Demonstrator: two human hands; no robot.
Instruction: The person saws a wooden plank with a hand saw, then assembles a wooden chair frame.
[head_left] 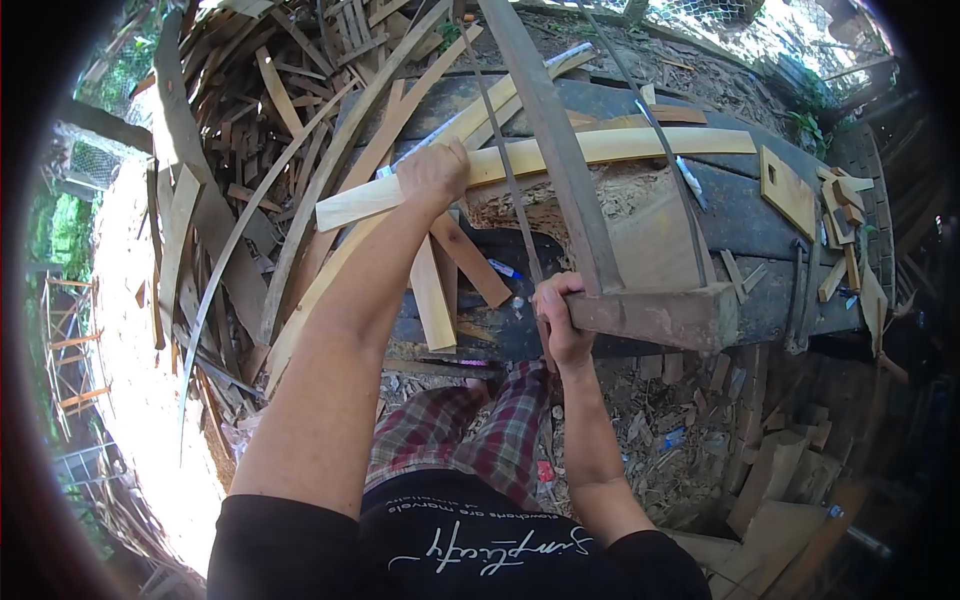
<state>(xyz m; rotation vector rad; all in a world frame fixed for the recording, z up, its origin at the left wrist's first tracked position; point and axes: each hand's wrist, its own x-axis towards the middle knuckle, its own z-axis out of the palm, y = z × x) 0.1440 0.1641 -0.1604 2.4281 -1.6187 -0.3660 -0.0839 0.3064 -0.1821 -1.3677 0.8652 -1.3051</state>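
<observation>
A long pale wooden strip (pixel 620 146) lies across the dark workbench (pixel 480 93). My left hand (pixel 433 172) is closed on this strip near its left end, its fingers wrapped over the edge. On the right, my right hand (pixel 563 318) grips the end of a wooden frame saw (pixel 655 316), where the lower crosspiece meets the thin blade. The saw's long middle beam (pixel 560 150) runs away from me over the strip. Its narrow blade (pixel 505 165) crosses the strip to the right of my left hand. Whether the blade touches the wood is unclear.
Short boards (pixel 430 297) and a blue marker (pixel 504 269) lie on the bench near its front edge. A square wooden piece (pixel 787 193) and a metal clamp (pixel 798 300) are at the right. Scrap wood (pixel 290 90) is heaped at the upper left. Wood chips cover the ground.
</observation>
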